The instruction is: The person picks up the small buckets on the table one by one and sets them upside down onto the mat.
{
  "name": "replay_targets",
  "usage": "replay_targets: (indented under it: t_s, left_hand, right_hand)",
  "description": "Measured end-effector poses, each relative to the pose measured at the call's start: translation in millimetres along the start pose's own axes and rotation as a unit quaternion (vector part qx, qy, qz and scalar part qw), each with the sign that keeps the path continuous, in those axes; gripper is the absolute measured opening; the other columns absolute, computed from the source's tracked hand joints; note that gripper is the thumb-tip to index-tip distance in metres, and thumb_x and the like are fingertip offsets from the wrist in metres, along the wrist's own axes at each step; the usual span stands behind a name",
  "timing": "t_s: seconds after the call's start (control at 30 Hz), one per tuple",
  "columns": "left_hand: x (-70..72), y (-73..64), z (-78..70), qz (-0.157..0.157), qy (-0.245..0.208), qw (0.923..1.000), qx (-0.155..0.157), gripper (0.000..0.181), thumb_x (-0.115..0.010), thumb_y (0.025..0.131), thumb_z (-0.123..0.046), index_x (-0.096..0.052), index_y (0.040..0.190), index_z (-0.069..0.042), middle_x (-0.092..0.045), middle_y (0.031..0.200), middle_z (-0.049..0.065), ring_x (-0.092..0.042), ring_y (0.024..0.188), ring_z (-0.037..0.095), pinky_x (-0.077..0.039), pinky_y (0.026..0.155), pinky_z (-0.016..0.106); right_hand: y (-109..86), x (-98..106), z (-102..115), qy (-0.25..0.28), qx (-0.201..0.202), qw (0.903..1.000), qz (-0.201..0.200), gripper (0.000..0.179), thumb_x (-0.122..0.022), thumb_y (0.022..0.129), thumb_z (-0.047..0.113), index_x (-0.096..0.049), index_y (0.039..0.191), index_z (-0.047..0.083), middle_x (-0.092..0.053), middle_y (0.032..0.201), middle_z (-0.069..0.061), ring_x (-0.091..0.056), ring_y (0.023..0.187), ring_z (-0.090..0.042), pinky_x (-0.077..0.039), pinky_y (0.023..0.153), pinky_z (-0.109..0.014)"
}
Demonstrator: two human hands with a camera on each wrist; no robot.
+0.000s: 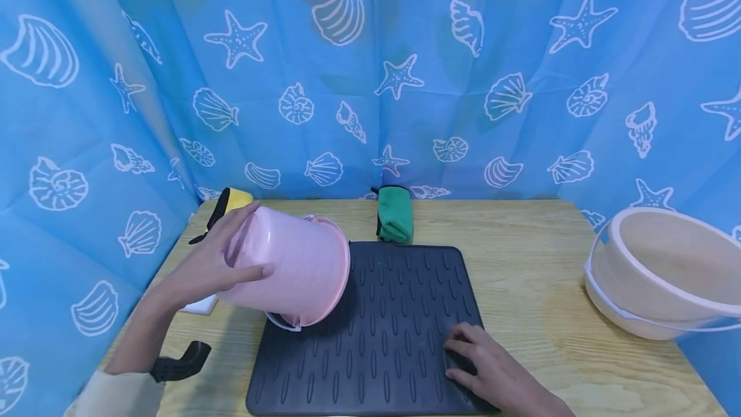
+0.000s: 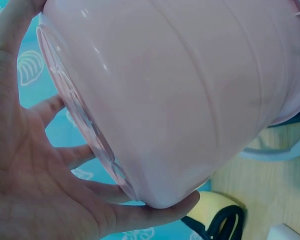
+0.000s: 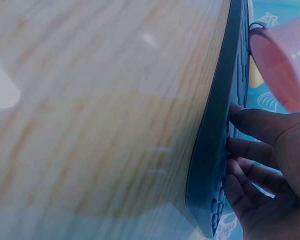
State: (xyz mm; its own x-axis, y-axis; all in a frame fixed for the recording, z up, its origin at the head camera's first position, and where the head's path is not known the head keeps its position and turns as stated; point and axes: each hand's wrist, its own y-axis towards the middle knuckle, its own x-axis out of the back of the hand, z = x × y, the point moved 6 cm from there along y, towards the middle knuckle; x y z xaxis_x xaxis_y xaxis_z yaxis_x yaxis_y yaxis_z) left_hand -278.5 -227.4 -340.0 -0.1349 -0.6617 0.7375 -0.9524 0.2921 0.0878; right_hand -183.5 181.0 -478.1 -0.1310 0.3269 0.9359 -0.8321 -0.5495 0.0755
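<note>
My left hand (image 1: 217,259) grips a pink bucket (image 1: 295,266) around its bottom end, thumb along the near side. Tipped onto its side, the bucket has its mouth facing right and down above the left part of a black ribbed mat (image 1: 384,320). In the left wrist view, fingers spread across the base rim of the bucket (image 2: 155,95). Loosely bent, the fingers of my right hand (image 1: 492,369) rest on the mat near its right edge. The right wrist view has those fingertips touching the mat (image 3: 215,135), with the bucket's mouth (image 3: 277,65) beyond.
A beige bucket (image 1: 654,262) with a white handle stands at the table's right side. Behind the mat lies a folded green cloth (image 1: 396,214). A yellow and black item (image 1: 231,201) and a partly hidden white object (image 1: 201,305) sit at the left. A blue shell-print curtain (image 1: 370,82) surrounds the table.
</note>
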Motion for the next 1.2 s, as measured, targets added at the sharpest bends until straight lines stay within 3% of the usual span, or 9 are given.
replay_targets:
  t_s: [0.2,0.73,1.2]
  left_hand:
    - [-3.1,4.7,-7.3,0.006,0.027,0.9996,-0.006,0.104,-0.080,0.079,-0.054,-0.013,0.159,-0.043,-0.015,0.163,0.011,-0.033,0.135,0.045,-0.046,0.088,0.067]
    - [-15.1,20.5,-27.1,0.028,0.072,0.9968,-0.019,0.106,-0.078,0.076,-0.062,-0.022,0.160,-0.029,-0.016,0.162,0.011,-0.032,0.138,0.045,-0.043,0.093,0.069]
    - [-26.8,34.8,-41.1,0.037,0.077,0.9961,-0.024,0.107,-0.078,0.075,-0.064,-0.026,0.160,-0.025,-0.023,0.159,0.012,-0.034,0.137,0.042,-0.037,0.099,0.069]
  right_hand:
    - [1.7,0,-2,0.004,0.006,1.0000,0.000,0.037,-0.077,0.089,0.030,-0.073,0.116,0.004,-0.052,0.114,0.005,-0.050,0.098,-0.010,-0.051,0.081,-0.033]
    - [3.8,-4,-4,0.005,-0.018,0.9996,0.020,0.038,-0.076,0.089,0.034,-0.074,0.116,0.006,-0.052,0.114,0.008,-0.049,0.100,-0.008,-0.050,0.084,-0.034]
    - [0.9,-5,-9,0.036,-0.024,0.9982,0.041,0.040,-0.074,0.091,0.039,-0.073,0.116,0.007,-0.052,0.115,0.006,-0.051,0.101,-0.011,-0.051,0.082,-0.034]
